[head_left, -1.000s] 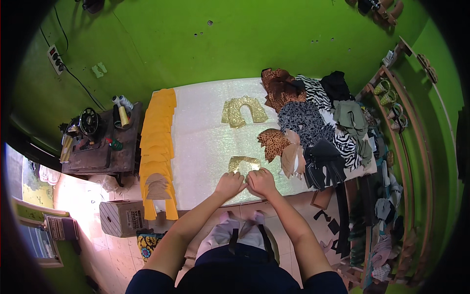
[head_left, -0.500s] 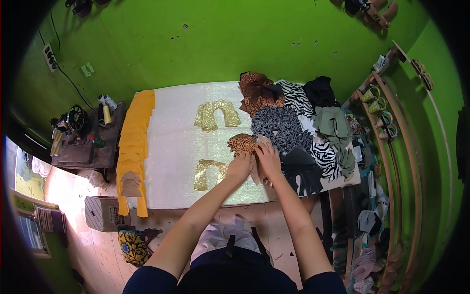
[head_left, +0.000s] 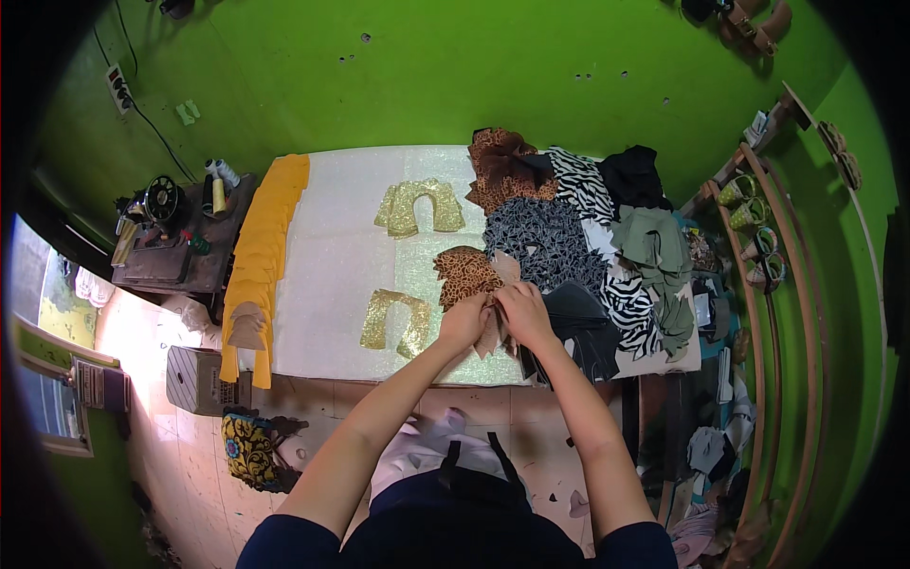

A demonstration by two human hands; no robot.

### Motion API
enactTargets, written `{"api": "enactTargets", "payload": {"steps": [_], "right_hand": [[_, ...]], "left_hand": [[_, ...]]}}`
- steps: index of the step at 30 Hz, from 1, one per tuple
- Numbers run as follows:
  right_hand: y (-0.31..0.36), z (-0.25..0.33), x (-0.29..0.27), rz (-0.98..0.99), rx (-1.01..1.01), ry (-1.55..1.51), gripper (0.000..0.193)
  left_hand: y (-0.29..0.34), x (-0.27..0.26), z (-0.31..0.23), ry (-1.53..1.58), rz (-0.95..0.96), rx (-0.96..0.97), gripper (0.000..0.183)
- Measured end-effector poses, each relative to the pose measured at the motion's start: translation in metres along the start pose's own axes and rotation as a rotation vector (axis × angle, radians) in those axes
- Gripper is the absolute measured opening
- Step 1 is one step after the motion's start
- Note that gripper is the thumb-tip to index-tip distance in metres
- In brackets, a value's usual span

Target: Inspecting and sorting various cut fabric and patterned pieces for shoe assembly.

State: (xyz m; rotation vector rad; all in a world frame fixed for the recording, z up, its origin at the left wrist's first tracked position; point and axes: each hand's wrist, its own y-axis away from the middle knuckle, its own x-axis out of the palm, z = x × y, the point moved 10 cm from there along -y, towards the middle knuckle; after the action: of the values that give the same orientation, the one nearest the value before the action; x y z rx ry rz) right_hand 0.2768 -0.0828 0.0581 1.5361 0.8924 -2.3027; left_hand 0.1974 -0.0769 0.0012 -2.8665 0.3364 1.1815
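Observation:
Over the front of the white table, both hands meet at a stack of cut leopard-print pieces [head_left: 466, 269] with beige undersides. My left hand [head_left: 464, 319] is closed on its lower edge. My right hand [head_left: 524, 311] pinches the beige side close by, fingertips almost touching the left ones. What lies between the fingertips is partly hidden. Left of the hands rests a gold glitter U-shaped piece [head_left: 396, 321]. Farther back lie overlapping gold glitter pieces [head_left: 419, 207]. Right beside my right hand are black cut pieces [head_left: 574, 327].
Overlapping yellow pieces [head_left: 266, 237] line the left edge of the white-covered table [head_left: 327, 237]. Grey patterned pieces [head_left: 545, 242], zebra-print pieces [head_left: 580, 180] and olive pieces [head_left: 654, 242] crowd the right. A sewing machine [head_left: 159, 201] stands left; a wooden rack [head_left: 779, 275] with sandals stands right.
Both hands have come closer together on the leopard-print pieces, and the right fingers have gone from spread to pinching. The whole view has shifted slightly.

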Motion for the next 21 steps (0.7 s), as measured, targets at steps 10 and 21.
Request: {"api": "enactTargets", "payload": {"steps": [10, 21], "right_hand": [[0.006, -0.008, -0.021, 0.062, -0.005, -0.038, 0.022], [0.003, -0.005, -0.012, 0.075, 0.026, -0.223, 0.016]], "left_hand": [[0.029, -0.032, -0.043, -0.141, -0.282, 0.345, 0.014], [0.052, -0.041, -0.004, -0.044, -0.39, 0.195, 0.013]]}}
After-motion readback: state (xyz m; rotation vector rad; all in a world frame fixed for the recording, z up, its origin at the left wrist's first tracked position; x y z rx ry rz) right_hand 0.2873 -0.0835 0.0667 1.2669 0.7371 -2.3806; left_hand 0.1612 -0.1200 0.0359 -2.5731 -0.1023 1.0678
